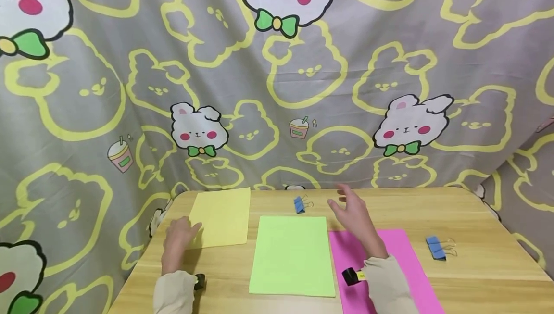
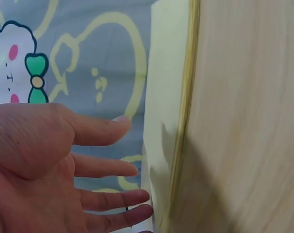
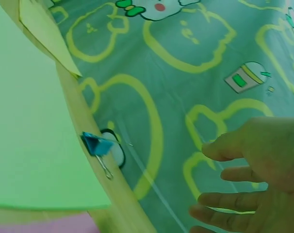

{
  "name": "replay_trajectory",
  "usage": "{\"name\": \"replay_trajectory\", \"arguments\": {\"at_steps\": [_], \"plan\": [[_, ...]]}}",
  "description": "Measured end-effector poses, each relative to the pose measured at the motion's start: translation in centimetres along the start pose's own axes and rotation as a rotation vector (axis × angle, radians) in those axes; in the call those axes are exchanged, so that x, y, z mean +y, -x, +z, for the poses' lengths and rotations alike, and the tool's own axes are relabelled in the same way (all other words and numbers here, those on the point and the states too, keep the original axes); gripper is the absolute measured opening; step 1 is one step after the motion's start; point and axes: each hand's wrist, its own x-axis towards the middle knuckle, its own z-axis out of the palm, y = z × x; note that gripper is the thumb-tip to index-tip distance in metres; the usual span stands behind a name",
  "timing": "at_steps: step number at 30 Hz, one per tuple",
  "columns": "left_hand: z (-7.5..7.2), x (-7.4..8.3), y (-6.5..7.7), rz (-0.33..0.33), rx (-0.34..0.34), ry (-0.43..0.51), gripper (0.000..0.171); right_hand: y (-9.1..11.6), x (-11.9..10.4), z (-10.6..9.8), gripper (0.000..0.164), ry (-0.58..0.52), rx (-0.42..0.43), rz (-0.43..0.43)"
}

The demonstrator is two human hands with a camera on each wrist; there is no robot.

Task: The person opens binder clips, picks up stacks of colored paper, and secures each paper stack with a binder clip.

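My left hand (image 1: 178, 237) is at the left edge of the yellow paper stack (image 1: 222, 218), fingers loosely extended and holding nothing. In the left wrist view that hand (image 2: 89, 174) has its fingers spread beside the stack's side (image 2: 169, 97). Over the far end of the magenta paper (image 1: 402, 261) reaches my right hand (image 1: 355, 213), its fingers apart and nothing in them. A blue binder clip (image 1: 300, 205) lies to the left of its fingertips, behind the light green paper stack (image 1: 292, 256). The right wrist view shows this clip (image 3: 96, 144) near the table's far edge.
A second blue binder clip (image 1: 436, 248) lies on the right of the wooden table (image 1: 484, 285), beyond the magenta paper. A grey curtain (image 1: 268, 78) with yellow outlines and cartoon faces hangs behind the table and along its sides.
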Motion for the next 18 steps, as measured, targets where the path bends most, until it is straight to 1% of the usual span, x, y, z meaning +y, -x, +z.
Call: {"name": "replay_trajectory", "arguments": {"at_steps": [4, 7, 10, 14, 16, 18], "plan": [[0.2, -0.4, 0.1, -0.017, -0.002, -0.009, 0.063, -0.7, -0.5, 1.8, 0.055, -0.001, 0.005, 0.02], [0.5, -0.4, 0.0, -0.037, 0.008, -0.015, 0.061, -1.3, -0.7, 3.1, 0.053, 0.002, 0.022, 0.022], [0.7, -0.1, -0.2, -0.04, 0.017, -0.049, 0.059, -1.8, -0.7, 4.2, 0.052, 0.004, 0.027, 0.018], [1.0, 0.3, -0.4, -0.038, 0.002, -0.076, 0.07, -2.0, -0.6, 5.3, 0.052, 0.009, -0.011, 0.011], [1.1, 0.2, -0.4, -0.036, -0.008, -0.082, 0.077, -2.1, -0.4, 5.7, 0.053, 0.021, -0.033, 0.008], [1.2, 0.2, -0.4, -0.042, -0.009, -0.083, 0.075, -2.1, -0.2, 6.0, 0.055, 0.031, -0.06, 0.003]]}}
